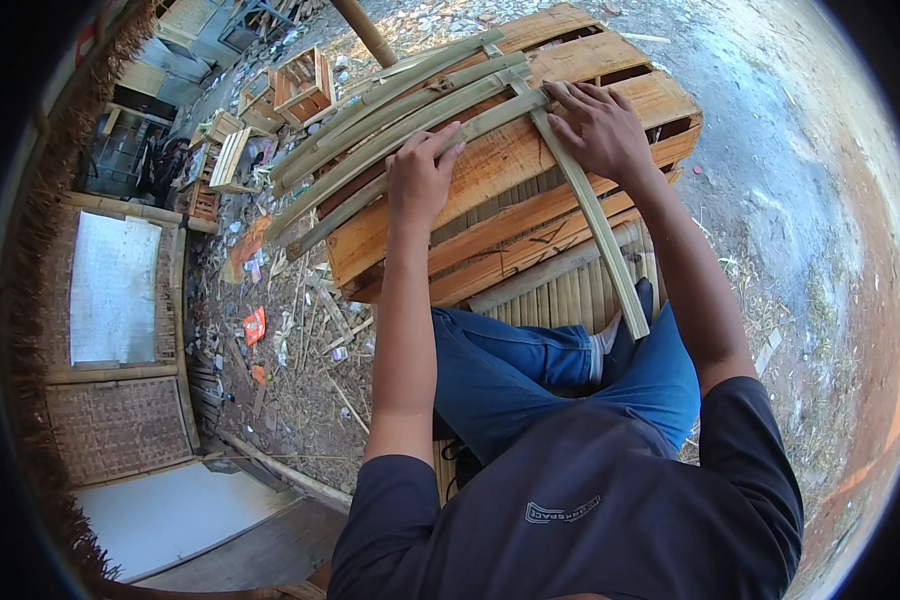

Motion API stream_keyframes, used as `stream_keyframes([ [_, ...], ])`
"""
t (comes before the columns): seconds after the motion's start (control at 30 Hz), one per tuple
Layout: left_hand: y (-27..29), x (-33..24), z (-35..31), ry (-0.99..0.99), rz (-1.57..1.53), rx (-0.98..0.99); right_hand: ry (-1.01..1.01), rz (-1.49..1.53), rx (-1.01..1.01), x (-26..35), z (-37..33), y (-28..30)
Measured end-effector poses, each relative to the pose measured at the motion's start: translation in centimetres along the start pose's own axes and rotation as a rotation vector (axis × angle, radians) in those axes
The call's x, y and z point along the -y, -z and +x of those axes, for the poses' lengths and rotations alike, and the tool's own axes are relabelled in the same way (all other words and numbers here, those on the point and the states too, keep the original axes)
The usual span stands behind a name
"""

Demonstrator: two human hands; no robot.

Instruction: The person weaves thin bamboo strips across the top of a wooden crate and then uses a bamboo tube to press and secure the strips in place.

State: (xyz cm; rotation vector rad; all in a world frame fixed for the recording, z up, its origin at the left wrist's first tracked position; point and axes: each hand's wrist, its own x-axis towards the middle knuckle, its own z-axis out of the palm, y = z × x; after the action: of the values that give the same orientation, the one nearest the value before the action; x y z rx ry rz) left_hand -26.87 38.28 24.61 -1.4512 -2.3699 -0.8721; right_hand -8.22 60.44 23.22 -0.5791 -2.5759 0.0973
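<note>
A wooden crate (660, 98) with orange-brown slats lies in front of me. Several pale green bamboo strips (390, 136) rest side by side across its top, their ends sticking out past its left side. The nearest bamboo strip (495, 120) is pinched between the thumb and fingers of my left hand (420, 172). At that strip's right end, my right hand (602, 128) presses its fingers and thumb around it, where it meets a crosswise bamboo strip (598, 235). This crosswise piece slants down toward my knee. The contact under my right fingers is partly hidden.
Beneath the crate is a bamboo-slat platform (545, 285), with my crossed legs (510, 370) close by. Small wooden crates (303, 85) stand at the far left among litter. A bamboo pole (363, 32) rises behind the strips. Woven wall panels (120, 415) stand at left.
</note>
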Motion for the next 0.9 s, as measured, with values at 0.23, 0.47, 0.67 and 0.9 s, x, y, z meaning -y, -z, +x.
stream_keyframes([
  [0.23, -0.15, 0.1, -0.07, 0.006, 0.026, 0.002, -0.005, -0.003, 0.006, 0.06, 0.04, 0.05],
  [0.47, -0.22, 0.18, 0.0, -0.01, 0.023, -0.011, 0.005, -0.011, -0.014, -0.06, 0.01, -0.05],
  [0.67, -0.15, 0.28, -0.1, -0.006, 0.019, -0.029, 0.01, -0.007, -0.014, 0.14, 0.07, -0.01],
  [0.9, -0.09, -0.07, -0.07, -0.005, 0.025, -0.029, 0.001, -0.015, -0.019, 0.05, -0.21, 0.1],
])
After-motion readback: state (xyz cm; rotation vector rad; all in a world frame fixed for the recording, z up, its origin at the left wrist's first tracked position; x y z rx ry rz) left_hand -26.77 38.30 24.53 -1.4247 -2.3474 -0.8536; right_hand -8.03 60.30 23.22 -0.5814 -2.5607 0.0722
